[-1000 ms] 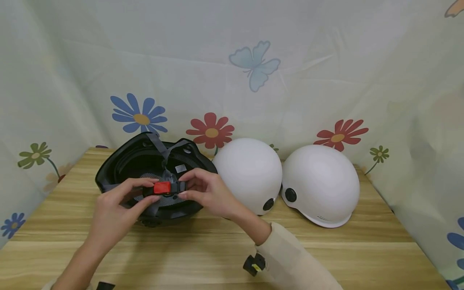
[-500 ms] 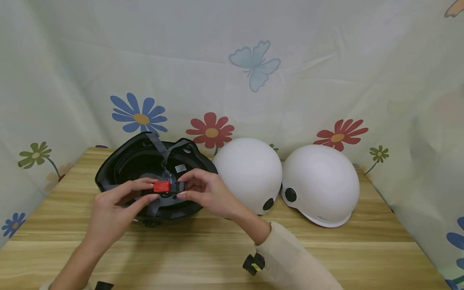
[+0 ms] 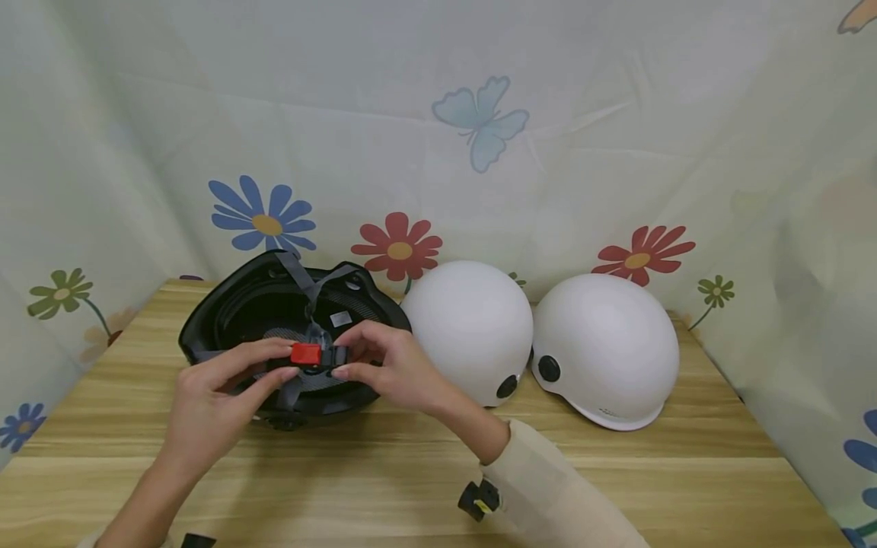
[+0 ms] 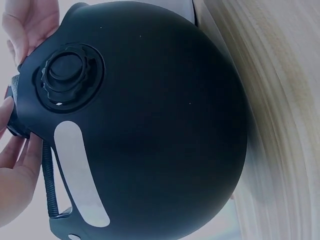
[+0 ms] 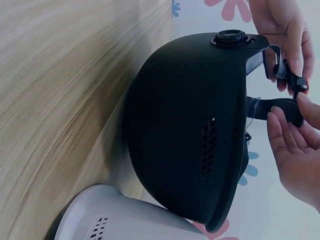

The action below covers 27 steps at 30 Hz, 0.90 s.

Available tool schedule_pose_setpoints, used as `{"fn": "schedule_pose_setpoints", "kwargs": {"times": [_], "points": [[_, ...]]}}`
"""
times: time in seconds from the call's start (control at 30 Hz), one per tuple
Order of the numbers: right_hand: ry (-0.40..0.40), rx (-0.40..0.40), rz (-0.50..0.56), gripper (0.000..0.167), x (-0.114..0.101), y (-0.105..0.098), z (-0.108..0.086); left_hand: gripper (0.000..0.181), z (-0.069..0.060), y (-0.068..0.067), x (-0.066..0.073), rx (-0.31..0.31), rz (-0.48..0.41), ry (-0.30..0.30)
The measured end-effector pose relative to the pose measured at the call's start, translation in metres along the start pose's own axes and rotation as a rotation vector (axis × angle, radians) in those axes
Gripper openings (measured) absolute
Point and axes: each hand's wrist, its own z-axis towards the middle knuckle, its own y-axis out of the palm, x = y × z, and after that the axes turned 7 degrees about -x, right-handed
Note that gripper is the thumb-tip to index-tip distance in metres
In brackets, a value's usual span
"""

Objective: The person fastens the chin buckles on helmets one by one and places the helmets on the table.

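A black helmet lies upside down on the left of the table, its padded inside facing up. Above its opening sits the chin-strap buckle, with a red piece against a black piece. My left hand pinches the buckle at its red end between thumb and fingertips. On the other side, my right hand pinches the black end by the strap. The right wrist view shows the webbing strap running to my right fingers. From the left wrist, the helmet's smooth shell hides most of the buckle.
Two white helmets stand dome up to the right of the black one: the nearer white helmet beside it, then another white helmet. The wooden table is backed by a flowered curtain.
My left fingertips have shifted slightly left on the buckle, baring more of its red piece. The right hand has drifted a little left. The helmets have stayed in place.
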Motion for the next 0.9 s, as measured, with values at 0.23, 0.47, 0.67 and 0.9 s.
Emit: {"fn": "schedule_pose_setpoints", "kwargs": {"times": [0.23,0.47,0.67,0.9], "points": [[-0.011,-0.007,-0.06,0.025,-0.0089,0.0015,-0.0001,0.04,0.0,-0.0009,0.0021,-0.002,-0.024,0.034],[-0.01,-0.012,-0.08,0.026,-0.0093,0.0065,0.0031,0.039,0.0013,-0.0016,0.0057,-0.006,0.033,0.052],[-0.023,-0.001,-0.093,0.027,-0.0073,0.006,0.0011,0.039,0.0007,-0.0032,0.0064,-0.019,0.092,0.034],[-0.044,-0.01,-0.09,0.028,-0.0011,0.0028,-0.0029,0.042,-0.0023,-0.0033,0.0035,-0.054,0.183,0.023]]}}
